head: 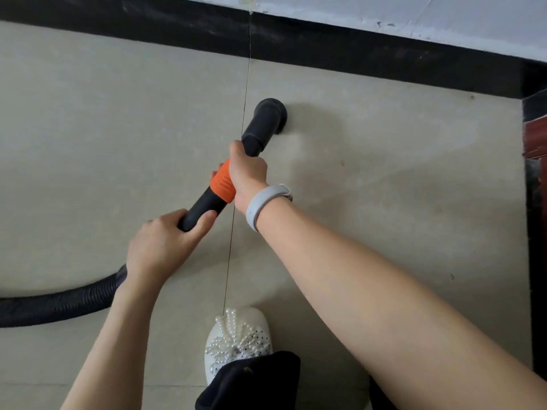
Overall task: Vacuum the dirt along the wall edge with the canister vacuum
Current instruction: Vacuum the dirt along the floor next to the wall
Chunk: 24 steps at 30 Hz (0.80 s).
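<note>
Nozzle [270,113] sits flat on the beige floor tile [384,173], near the black baseboard [325,45] but not at it yet. I've got my right hand [247,173] wrapped round the wand just above the orange collar [222,182], left hand [159,247] gripping the black tube end where the ribbed hose [59,303] joins. Wand looks rigid and light; hose is floppy and will likely drag. Two-hand hold seems right: front steers, rear takes the hose pull.

An indoor room, likely a home: large beige floor tiles [384,179] meet a black skirting band [355,54] under a scuffed white painted wall [444,16], with a reddish wooden frame [535,134] at right.
</note>
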Each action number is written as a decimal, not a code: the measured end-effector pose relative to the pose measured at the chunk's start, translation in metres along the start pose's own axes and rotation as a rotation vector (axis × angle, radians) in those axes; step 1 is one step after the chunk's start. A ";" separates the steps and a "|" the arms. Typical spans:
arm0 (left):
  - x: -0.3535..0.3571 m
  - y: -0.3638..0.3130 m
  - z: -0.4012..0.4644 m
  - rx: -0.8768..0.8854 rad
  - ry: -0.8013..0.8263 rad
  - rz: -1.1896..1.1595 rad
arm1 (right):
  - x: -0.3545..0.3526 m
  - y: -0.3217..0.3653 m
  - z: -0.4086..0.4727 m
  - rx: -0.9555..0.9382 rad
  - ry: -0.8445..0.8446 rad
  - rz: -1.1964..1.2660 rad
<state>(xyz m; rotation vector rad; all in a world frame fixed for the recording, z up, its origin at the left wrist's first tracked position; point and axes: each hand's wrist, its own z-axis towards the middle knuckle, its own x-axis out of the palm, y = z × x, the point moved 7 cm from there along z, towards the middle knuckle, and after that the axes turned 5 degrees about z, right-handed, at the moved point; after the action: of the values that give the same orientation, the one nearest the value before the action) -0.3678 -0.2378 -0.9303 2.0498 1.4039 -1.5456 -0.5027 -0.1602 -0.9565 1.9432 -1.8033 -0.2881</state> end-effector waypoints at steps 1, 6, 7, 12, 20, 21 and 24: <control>0.002 -0.011 0.007 0.019 0.009 0.006 | -0.006 0.011 0.005 -0.019 -0.019 0.010; 0.017 -0.083 0.035 0.151 0.018 0.067 | -0.052 0.070 0.026 -0.105 -0.134 0.062; 0.021 -0.097 0.037 0.181 0.032 0.085 | -0.064 0.077 0.028 -0.112 -0.156 0.069; 0.042 -0.125 0.023 0.301 0.090 0.159 | -0.114 0.076 0.026 -0.111 -0.262 0.129; 0.028 -0.068 0.007 0.163 -0.005 0.076 | -0.065 0.046 0.025 -0.059 -0.089 0.064; 0.023 -0.066 0.010 0.144 -0.026 0.064 | -0.055 0.049 0.027 -0.059 -0.067 0.049; 0.015 -0.076 0.028 0.135 -0.049 0.066 | -0.042 0.067 0.034 -0.080 -0.054 0.019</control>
<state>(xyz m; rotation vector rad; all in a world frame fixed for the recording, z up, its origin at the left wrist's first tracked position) -0.4450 -0.2081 -0.9280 2.0953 1.2330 -1.6930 -0.5821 -0.1273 -0.9617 1.8788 -1.8144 -0.4041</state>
